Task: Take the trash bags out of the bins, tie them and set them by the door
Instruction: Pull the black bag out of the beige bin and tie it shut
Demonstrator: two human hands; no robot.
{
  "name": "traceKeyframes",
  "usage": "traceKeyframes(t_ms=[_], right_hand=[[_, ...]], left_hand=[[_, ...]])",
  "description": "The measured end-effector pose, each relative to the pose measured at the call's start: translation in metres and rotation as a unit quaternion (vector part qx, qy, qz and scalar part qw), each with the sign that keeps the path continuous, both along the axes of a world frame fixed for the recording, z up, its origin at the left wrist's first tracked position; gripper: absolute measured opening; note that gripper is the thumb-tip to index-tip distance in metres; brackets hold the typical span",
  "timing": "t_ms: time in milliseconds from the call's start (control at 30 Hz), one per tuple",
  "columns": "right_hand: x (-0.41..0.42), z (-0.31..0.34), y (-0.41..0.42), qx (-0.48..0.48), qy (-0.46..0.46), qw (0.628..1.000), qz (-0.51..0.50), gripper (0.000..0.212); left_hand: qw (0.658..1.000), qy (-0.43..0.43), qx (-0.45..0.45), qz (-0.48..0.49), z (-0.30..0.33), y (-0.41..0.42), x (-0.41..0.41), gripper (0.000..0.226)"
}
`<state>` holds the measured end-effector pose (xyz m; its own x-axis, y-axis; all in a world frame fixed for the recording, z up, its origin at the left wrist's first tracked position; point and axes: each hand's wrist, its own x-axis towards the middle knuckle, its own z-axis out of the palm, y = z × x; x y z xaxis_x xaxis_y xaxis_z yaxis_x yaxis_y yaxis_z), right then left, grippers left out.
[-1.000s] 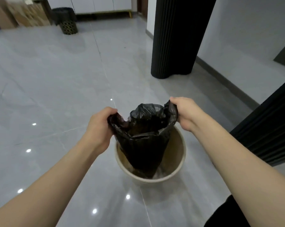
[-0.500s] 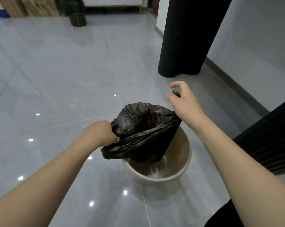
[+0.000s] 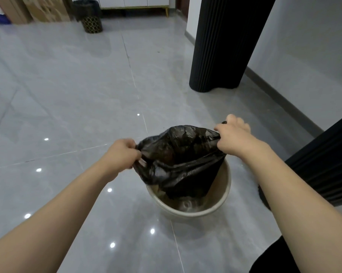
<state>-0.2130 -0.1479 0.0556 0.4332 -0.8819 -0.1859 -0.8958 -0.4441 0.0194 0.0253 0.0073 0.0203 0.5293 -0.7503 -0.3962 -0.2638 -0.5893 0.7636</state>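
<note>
**Head view: bag mouth stretched between both hands**

Round cream plastic bin (image 3: 226, 191) stands on the floor; crumpled black plastic trash bag (image 3: 178, 164) hangs half inside it. Left hand (image 3: 121, 156) and right hand (image 3: 232, 137) each grip opposite rim corners, mouth axis running left-right, equally near.

I see a glossy black trash bag (image 3: 178, 160) in a cream bin (image 3: 193, 210) on pale grey marbled floor tiles (image 3: 68, 99). At 11 o'clock stands a black bin with a gold honeycomb pattern (image 3: 91, 23); at 1 o'clock, a ribbed black column (image 3: 223, 46).
</note>
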Motion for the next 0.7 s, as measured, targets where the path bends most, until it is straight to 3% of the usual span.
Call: traceKeyframes(t_ms=[100, 167, 233, 300, 333, 400, 467, 567, 700], right_hand=[[-0.006, -0.006, -0.006, -0.008, -0.001, 0.998, -0.061, 0.022], [-0.008, -0.010, -0.010, -0.028, -0.023, 0.996, -0.087, 0.017], [-0.006, -0.013, -0.013, -0.032, -0.098, 0.989, -0.102, 0.013], [0.004, -0.013, -0.012, 0.016, -0.239, 0.961, -0.140, 0.009], [0.012, -0.009, -0.009, 0.073, -0.337, 0.922, -0.175, 0.010], [0.032, 0.006, -0.004, 0.198, -0.512, 0.802, -0.234, 0.019], [0.055, 0.027, 0.002, 0.268, -0.599, 0.718, -0.232, 0.023], [0.093, 0.066, 0.016, 0.305, -0.684, 0.640, -0.172, 0.023], [0.139, 0.103, 0.038, 0.344, -0.742, 0.566, -0.099, 0.025]], left_hand=[[0.979, 0.028, -0.159, 0.125, 0.011, 0.000, 0.007, 0.033], [0.965, 0.076, -0.207, 0.143, 0.019, 0.004, 0.008, 0.040], [0.963, 0.099, -0.210, 0.138, 0.024, 0.007, 0.009, 0.042], [0.952, 0.130, -0.216, 0.172, 0.030, 0.007, 0.011, 0.040], [0.939, 0.151, -0.231, 0.203, 0.036, 0.005, 0.012, 0.040], [0.900, 0.197, -0.280, 0.271, 0.052, 0.003, 0.017, 0.038], [0.848, 0.229, -0.341, 0.334, 0.072, 0.005, 0.027, 0.034], [0.782, 0.222, -0.420, 0.404, 0.106, 0.015, 0.047, 0.027], [0.753, 0.092, -0.475, 0.447, 0.152, 0.043, 0.068, 0.026]])
